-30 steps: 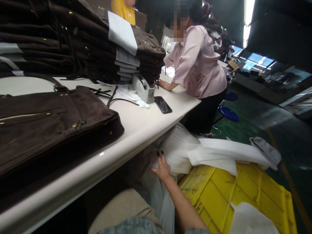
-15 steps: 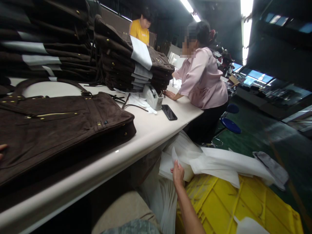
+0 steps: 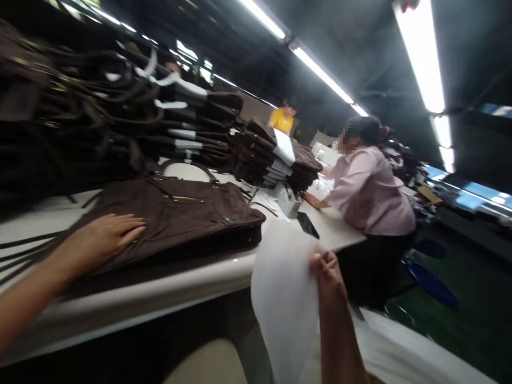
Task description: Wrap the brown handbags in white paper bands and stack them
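A dark brown handbag lies flat on the white table, its handle toward the far side. My left hand rests flat on the bag's near left part, fingers stretched out and holding nothing. In front of the table edge, my right hand pinches a thin white sheet by its side. The sheet hangs down in a curve, and its lower end runs out of view.
Stacks of brown bags with white strips stand behind. A tape dispenser and a phone lie right of the bag. A person in a pink shirt leans on the table. More white sheets lie at lower right.
My right hand has lifted a white sheet from the pile above the yellow crate up to the table edge. The view has swung left and up, bringing my left hand into full sight.
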A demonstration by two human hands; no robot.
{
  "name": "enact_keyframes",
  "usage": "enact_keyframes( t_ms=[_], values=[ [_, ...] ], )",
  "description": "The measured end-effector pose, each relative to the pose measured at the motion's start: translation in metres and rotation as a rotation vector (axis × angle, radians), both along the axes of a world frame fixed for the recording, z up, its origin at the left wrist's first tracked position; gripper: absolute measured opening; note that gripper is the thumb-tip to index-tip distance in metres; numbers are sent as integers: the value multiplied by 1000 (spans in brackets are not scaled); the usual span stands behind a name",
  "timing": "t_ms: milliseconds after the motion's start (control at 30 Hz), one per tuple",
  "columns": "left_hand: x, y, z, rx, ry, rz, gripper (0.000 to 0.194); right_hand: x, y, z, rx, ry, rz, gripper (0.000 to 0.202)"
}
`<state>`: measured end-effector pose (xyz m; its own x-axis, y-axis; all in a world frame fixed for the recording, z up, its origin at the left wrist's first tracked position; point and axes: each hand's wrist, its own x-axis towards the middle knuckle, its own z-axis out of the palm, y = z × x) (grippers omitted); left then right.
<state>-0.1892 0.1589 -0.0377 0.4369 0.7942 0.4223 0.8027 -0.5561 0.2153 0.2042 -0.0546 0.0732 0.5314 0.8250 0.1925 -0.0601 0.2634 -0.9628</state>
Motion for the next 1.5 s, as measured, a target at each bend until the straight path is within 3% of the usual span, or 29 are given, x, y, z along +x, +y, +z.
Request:
enact_keyframes(
  t_ms=[100,167,300,433,533,667,767,833,900,1000,1100,1167,1333,1500],
  values=[
    [-12,-18,8,-114,-50,-3,76,-59,21,-36,-206,227,451,42],
    [-11,-27,13,-134,-58,7,67,-94,30,-62,-314,354,599,42],
    [-6,-47,22,-240,-67,-107,48,-129,51,-105,-406,457,594,44],
    [-4,-60,24,-318,-33,-270,43,-118,67,-125,-293,294,508,49],
    [-1,-62,21,-350,9,-289,41,-93,67,-118,-218,-75,311,49],
    [3,-63,18,-389,63,-279,39,-62,63,-73,-10,-552,102,38],
    [5,-63,19,-375,75,-280,40,-47,80,-33,237,-846,108,32],
    [5,-64,19,-373,79,-271,40,-38,102,-20,218,-940,173,35],
    [5,-64,19,-374,75,-255,39,-29,125,-26,44,-1007,208,38],
    [4,-68,20,-355,80,-243,38,-18,148,-62,-205,-1068,275,40],
    [8,-72,25,-308,140,-262,38,-13,148,-99,-250,-957,360,43],
    [13,-74,31,-246,201,-274,47,-15,141,-112,-275,-889,357,44],
    [23,-68,38,-39,259,-350,49,-24,129,-108,-337,-879,313,45],
    [19,-56,10,14,155,-472,46,-33,129,-103,-382,-910,294,48]
  ],
)
